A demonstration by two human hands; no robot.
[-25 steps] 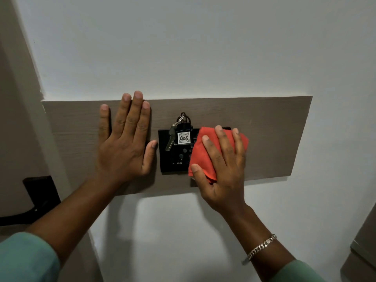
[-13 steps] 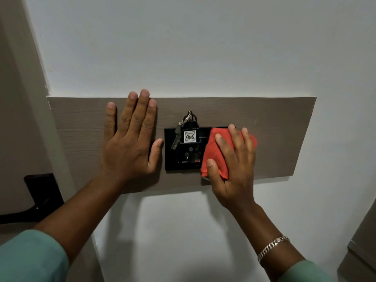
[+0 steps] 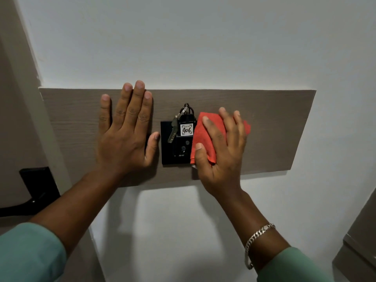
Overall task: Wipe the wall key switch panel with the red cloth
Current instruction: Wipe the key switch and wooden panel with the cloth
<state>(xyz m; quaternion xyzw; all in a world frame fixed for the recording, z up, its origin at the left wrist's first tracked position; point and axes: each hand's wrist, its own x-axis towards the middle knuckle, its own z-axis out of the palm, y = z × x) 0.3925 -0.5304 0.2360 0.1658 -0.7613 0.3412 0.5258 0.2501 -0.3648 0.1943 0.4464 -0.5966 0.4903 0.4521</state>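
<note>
A black key switch panel (image 3: 167, 149) is set in a brown wooden board (image 3: 270, 127) on the white wall. A key tag marked 406 (image 3: 186, 129) sits in its slot, with a metal key (image 3: 173, 130) hanging beside it. My right hand (image 3: 222, 151) presses a folded red cloth (image 3: 205, 133) flat against the panel's right half, which is hidden under it. My left hand (image 3: 126, 135) lies flat on the board just left of the panel, fingers spread, thumb tip close to the panel's edge.
A black door handle with its plate (image 3: 38, 186) is at the lower left on a beige door. A grey cabinet corner (image 3: 360, 243) shows at the lower right. A silver bracelet (image 3: 257, 240) is on my right wrist.
My right hand has slid the red cloth up a little and left toward the key tag on the panel's right side. My left hand stays flat on the board.
</note>
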